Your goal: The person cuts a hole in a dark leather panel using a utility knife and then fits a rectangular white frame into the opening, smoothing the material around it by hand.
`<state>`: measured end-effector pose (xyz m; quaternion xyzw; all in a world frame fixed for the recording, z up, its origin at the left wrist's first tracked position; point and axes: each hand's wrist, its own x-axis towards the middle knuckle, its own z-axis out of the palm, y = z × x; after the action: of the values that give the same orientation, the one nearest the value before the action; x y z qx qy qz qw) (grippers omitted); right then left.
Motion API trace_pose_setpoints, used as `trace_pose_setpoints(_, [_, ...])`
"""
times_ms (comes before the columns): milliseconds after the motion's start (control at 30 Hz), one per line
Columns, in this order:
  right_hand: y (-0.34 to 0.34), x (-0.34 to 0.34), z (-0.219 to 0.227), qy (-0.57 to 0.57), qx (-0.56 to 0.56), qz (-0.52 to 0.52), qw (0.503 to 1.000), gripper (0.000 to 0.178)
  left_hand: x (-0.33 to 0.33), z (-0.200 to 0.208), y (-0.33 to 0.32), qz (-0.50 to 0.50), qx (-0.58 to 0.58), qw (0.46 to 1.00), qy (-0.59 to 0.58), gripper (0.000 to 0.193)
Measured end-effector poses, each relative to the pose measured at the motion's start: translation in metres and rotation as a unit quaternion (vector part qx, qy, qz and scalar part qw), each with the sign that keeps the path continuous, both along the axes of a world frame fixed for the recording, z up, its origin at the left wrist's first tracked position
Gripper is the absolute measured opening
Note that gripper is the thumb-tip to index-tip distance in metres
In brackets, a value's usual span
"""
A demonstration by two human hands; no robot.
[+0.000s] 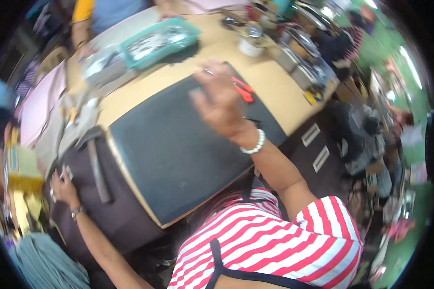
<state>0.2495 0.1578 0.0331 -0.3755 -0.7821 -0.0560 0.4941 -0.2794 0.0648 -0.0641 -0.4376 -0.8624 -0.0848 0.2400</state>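
Observation:
My right hand (218, 98) is raised over the far edge of a dark cutting mat (178, 154) on a wooden table (270, 82); it is blurred, fingers partly spread, and seems to pinch a small thin metal item. Red-handled snips (243, 90) lie on the mat just right of that hand. A white bead bracelet sits on that wrist. My left hand (62, 185) rests far to the left on dark brown fabric (106, 212) that hangs off the table's left end, touching a small pale object. A dark strap (97, 168) lies on this fabric.
A teal tray (159, 41) with small parts stands at the far side, next to clear boxes. Another person in a blue top stands behind it. A white cup (250, 47) and metal containers crowd the far right. Drawers (316, 144) sit below the table's right edge.

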Motion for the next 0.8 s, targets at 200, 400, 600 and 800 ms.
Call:
trace_pose_setpoints(200, [-0.088, 0.261, -0.080, 0.259, -0.047, -0.368, 0.892, 0.056, -0.032, -0.030, 0.026, 0.007, -0.087, 0.996, 0.004, 0.046])
trace_pose_setpoints(400, [-0.149, 0.343, -0.162, 0.134, -0.213, -0.581, 0.774, 0.042, -0.062, -0.030, 0.008, -0.058, -0.154, 0.984, 0.071, 0.045])
trace_pose_setpoints(600, [-0.162, 0.335, -0.161, 0.042, -0.464, -0.706, 0.533, 0.061, -0.077, -0.034, 0.006, -0.076, -0.196, 0.971, 0.111, 0.045])
trace_pose_setpoints(800, [-0.163, 0.347, -0.186, -0.071, -0.477, -0.650, 0.587, 0.039, -0.109, -0.043, 0.006, -0.140, -0.183, 0.955, 0.184, 0.056])
